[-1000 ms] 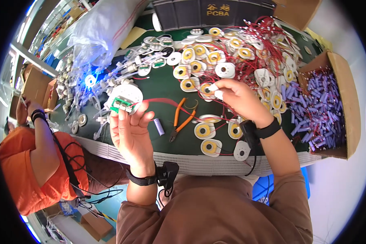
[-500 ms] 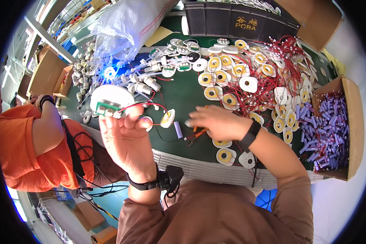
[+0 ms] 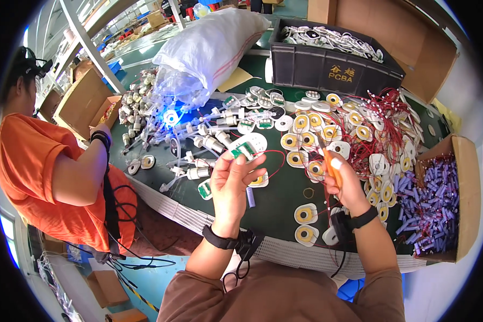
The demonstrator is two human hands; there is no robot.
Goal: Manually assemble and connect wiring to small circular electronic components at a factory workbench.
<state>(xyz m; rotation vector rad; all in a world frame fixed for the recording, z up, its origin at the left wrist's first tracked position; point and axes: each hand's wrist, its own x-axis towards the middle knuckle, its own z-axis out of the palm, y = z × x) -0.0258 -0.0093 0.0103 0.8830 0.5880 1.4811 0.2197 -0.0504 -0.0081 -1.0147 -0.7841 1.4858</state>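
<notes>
Between the fingers of my left hand (image 3: 229, 185) is a white round disc with a green circuit board (image 3: 243, 149) on it. A thin red wire (image 3: 282, 159) loops from it toward a white disc with a yellow ring (image 3: 261, 180), partly hidden behind the fingers. My right hand (image 3: 350, 187) is closed around orange-handled pliers (image 3: 333, 166), their dark jaws pointing up and away from me. Below the held disc, a purple cylindrical cell (image 3: 250, 197) lies on the green table.
Heaped yellow-ringed discs (image 3: 307, 140) with red wires cover the right. A carton of purple cells (image 3: 456, 220) stands at the right edge, a black bin (image 3: 333, 67) at the back. White motor-like parts (image 3: 198, 173) lie left, near a plastic sack (image 3: 209, 48). A person in orange (image 3: 53, 177) works at left.
My right hand has taken the pliers off the table and raised them. My left hand has moved right with the white disc, which is now tilted. The view has shifted.
</notes>
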